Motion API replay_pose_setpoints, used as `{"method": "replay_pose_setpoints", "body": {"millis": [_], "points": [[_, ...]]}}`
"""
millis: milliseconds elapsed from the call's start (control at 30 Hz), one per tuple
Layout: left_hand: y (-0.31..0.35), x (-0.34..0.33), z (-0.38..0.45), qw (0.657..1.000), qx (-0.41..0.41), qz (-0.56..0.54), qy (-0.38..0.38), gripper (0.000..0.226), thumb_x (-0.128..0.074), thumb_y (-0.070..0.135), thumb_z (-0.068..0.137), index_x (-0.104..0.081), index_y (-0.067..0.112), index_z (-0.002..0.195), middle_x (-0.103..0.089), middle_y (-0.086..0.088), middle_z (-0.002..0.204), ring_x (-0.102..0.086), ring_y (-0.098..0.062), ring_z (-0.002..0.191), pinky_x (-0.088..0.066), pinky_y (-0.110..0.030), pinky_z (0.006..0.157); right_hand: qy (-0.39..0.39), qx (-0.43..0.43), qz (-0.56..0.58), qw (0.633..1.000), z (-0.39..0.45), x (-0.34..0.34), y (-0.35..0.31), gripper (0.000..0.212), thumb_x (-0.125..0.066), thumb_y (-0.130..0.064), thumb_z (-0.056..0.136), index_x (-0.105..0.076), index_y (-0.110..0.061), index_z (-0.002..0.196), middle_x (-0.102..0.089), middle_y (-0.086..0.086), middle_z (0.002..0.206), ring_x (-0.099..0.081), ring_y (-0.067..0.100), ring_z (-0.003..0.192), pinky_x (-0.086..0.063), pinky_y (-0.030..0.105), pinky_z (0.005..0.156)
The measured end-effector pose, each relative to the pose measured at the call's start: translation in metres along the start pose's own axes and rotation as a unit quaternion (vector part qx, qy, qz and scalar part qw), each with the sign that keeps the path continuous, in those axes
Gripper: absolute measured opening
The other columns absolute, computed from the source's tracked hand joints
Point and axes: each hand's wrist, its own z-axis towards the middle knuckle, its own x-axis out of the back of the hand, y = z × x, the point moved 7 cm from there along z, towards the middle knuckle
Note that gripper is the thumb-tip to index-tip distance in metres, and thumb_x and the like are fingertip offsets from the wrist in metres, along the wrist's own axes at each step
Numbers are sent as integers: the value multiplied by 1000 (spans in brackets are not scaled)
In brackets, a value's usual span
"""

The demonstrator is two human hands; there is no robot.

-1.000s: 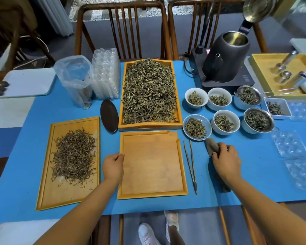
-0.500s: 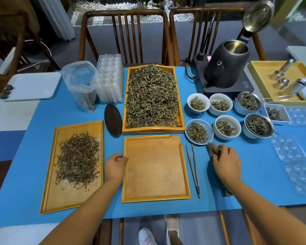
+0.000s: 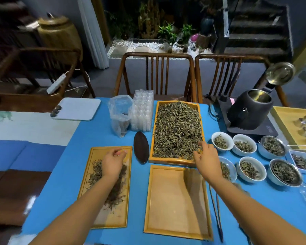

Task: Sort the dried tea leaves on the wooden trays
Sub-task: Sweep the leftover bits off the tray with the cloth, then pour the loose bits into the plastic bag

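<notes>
Fingers (image 3: 200, 144) of my right hand (image 3: 206, 157) are spread and curled down into the dried tea leaves (image 3: 177, 128) at the near right corner of the full tray (image 3: 175, 160); whether any leaves are pinched I cannot tell. That forearm runs from the near right edge of the table (image 3: 102, 137) diagonally across the bare tray (image 3: 177, 204) just in front. My left hand (image 3: 111, 164) hovers palm-down over the left tray (image 3: 95, 175), fingertips drawn loosely together near its far edge, above a thinner heap of darker leaves (image 3: 117, 193); contact is unclear. All three trays lie with their long axes running away from me. Wooden tongs (image 3: 216, 214) lie beside the bare tray's right rim, and a dark scoop (image 3: 141, 147) sits between the left and full trays.
</notes>
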Motion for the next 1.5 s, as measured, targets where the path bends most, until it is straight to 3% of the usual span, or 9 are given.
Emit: {"method": "replay_pose_setpoints", "body": {"millis": [167,367,633,767,900,1000,1200,1400,1500], "points": [[11,40,27,996,-3,-87,2,25,-69,15,85,-64,3,106,-59,0,80,-58,-18,80,-46,-27,72,-30,51,75,995,17,-30,-62,37,-51,-23,93,-44,-12,127,-50,11,123,-43,26,117,-37,37,95],[2,62,58,990,27,-139,-3,24,-66,18,87,-63,6,107,-62,-13,101,-61,-23,92,-52,-28,71,-89,104,109,985,30,-70,-100,38,-49,-25,94,-43,-13,130,-49,6,126,-41,20,122,-34,31,100],[-19,66,103,998,6,-63,-4,22,-71,14,83,-67,6,102,-62,-11,90,-59,-23,85,-48,-37,76,-131,141,116,974,60,-120,-130,35,-49,-25,94,-44,-15,128,-49,3,125,-40,18,121,-33,30,100],[-28,63,133,1000,-19,11,-21,17,-73,17,81,-67,17,96,-66,-12,93,-62,-24,87,-48,-35,80,-144,152,103,972,72,-143,-140,36,-47,-26,95,-43,-15,129,-47,4,126,-39,19,122,-32,30,103],[-27,48,169,991,-71,99,-45,34,-77,24,77,-62,21,107,-62,-6,103,-59,-20,95,-42,-28,80,-145,167,97,970,84,-162,-151,37,-44,-29,96,-42,-16,130,-46,4,128,-38,19,123,-31,29,103],[-27,27,194,982,-101,134,-86,63,-80,29,73,-50,20,128,-54,-4,120,-53,-19,111,-39,-27,87,-149,188,75,968,93,-175,-158,38,-43,-27,96,-40,-15,132,-44,4,131,-35,18,125,-27,26,105],[-33,-13,228,974,-102,139,-149,113,-85,44,60,-18,25,150,-24,-2,155,-29,-22,141,-33,-47,112,-157,221,27,962,105,-190,-165,39,-42,-28,96,-39,-15,132,-46,4,126,-38,22,121,-31,30,105],[-33,-32,241,975,-102,85,-179,116,-88,39,57,-17,29,148,-27,3,155,-30,-19,141,-34,-46,112,-152,229,23,961,111,-196,-172,36,-43,-29,96,-41,-17,129,-47,2,121,-39,19,115,-32,28,101],[-32,-38,241,975,-106,61,-188,103,-89,32,60,-25,31,142,-36,7,147,-38,-13,132,-37,-32,103,-154,222,30,962,114,-198,-173,36,-43,-28,96,-41,-17,129,-47,2,121,-39,18,116,-32,29,102]]}}
